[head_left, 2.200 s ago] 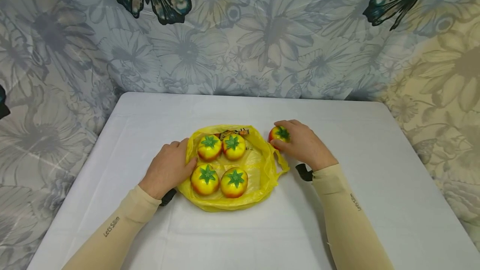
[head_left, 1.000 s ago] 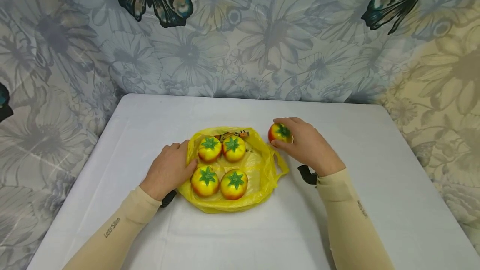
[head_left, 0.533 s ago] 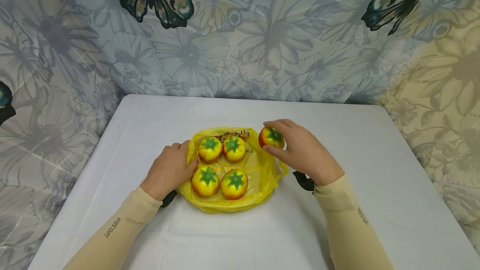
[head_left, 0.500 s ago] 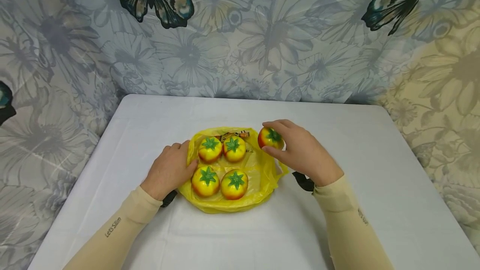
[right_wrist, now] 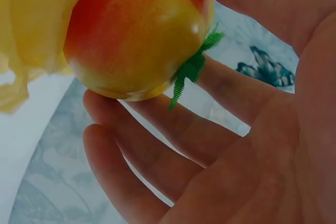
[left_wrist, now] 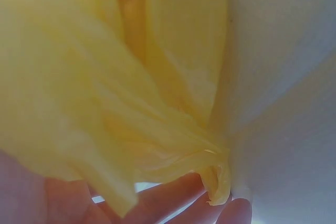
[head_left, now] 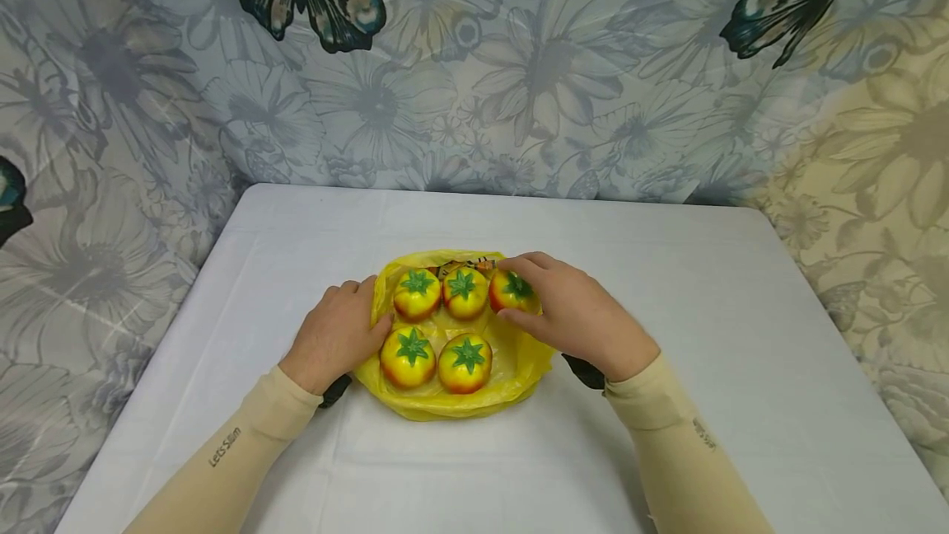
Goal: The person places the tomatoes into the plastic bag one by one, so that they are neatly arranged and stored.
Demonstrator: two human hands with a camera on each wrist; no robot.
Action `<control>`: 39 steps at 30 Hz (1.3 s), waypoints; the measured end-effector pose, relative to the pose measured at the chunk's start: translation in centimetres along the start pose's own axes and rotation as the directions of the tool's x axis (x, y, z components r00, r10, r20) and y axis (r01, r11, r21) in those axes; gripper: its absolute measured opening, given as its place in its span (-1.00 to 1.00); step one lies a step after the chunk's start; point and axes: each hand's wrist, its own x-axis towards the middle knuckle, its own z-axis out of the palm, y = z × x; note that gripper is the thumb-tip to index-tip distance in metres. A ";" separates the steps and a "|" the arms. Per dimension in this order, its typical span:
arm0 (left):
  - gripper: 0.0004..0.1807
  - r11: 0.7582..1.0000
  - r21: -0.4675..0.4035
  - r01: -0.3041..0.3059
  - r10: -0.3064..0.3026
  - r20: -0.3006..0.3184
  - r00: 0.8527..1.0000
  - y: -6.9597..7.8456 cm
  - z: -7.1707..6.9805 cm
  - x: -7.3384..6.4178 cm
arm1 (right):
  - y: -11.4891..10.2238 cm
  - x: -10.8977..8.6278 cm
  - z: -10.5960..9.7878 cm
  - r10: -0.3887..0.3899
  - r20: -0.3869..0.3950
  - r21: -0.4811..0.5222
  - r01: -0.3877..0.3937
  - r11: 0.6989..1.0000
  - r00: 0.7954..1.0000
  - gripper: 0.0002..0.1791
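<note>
A yellow plastic bag (head_left: 511, 381) lies spread open on the table, with several artificial tomatoes inside. They are yellow-red with green star-shaped leaves, like the front right tomato (head_left: 465, 365). At the bag's left rim, my left hand (head_left: 329, 332) holds the plastic, thumb on the inner side. Crumpled bag plastic (left_wrist: 178, 77) hides part of that hand in the left wrist view. My right hand (head_left: 578, 316) grips another artificial tomato (right_wrist: 136, 35) between thumb and fingers, over the bag's back right part. Whether this tomato touches the bag's bottom, I cannot tell.
A white cloth covers the table (head_left: 667, 270), whose back edge meets a floral curtain (head_left: 534, 72) with dark butterflies. Black straps (head_left: 584, 371) show at both wrists, below beige sleeves (head_left: 682, 443).
My right hand has lifted the tomato from beside the bag's back right and brought it left and toward me, over the bag. My left hand has stayed at the left rim.
</note>
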 end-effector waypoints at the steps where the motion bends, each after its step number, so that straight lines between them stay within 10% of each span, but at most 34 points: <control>1: -0.30 1.000 0.000 0.001 -0.001 0.000 1.000 0.0 0.0 0.0 | -0.1 0.0 0.1 -0.002 0.005 0.001 0.002 1.000 1.000 -0.31; 39: -0.29 1.000 0.019 0.009 -0.009 0.008 1.000 0.0 0.0 0.1 | -0.9 0.6 2.3 0.011 0.125 -0.098 0.001 0.995 0.992 -0.30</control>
